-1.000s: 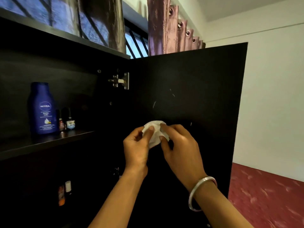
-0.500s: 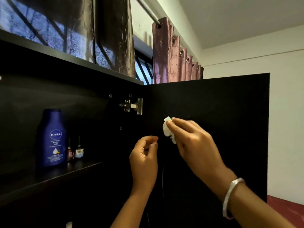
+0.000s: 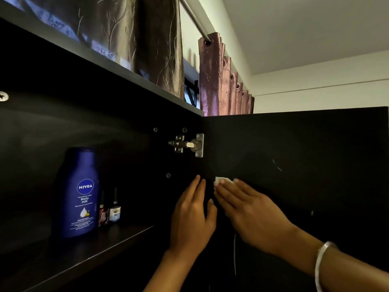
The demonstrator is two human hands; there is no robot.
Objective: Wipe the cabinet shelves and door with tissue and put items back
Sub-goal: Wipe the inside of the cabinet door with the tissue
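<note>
**Wiping the inside of the cabinet door, close to the hinge**

At the far left, on the upper shelf (image 3: 88,247), stands a blue Nivea body milk bottle (image 3: 79,192), upright. Just beside it on its right are two small dark bottles (image 3: 109,209), also upright; their labels are too small to read. Further right, a metal hinge (image 3: 188,145) joins the cabinet side to the open door (image 3: 305,165).

Below the hinge the left hand (image 3: 191,218) is raised with its fingers straight and together. It holds nothing; it seems to rest on the dark edge near the hinge side, but the contact is not clear in this light. Just to its right, the right hand (image 3: 250,209) lies flat on the inner face of the door, fingers stretched out, and presses a white tissue (image 3: 221,180) against the panel. Only a small corner of the tissue shows beyond the fingertips; the rest is hidden under the fingers. A silver bangle (image 3: 321,264) sits on the right wrist.

To do this step well, I think the palm should stay flat so that the tissue does not slip out, and the strokes should overlap. The pale marks (image 3: 276,165) higher on the door, to the right, probably need a pass too. The left hand can steady the door so that it does not swing.
</note>
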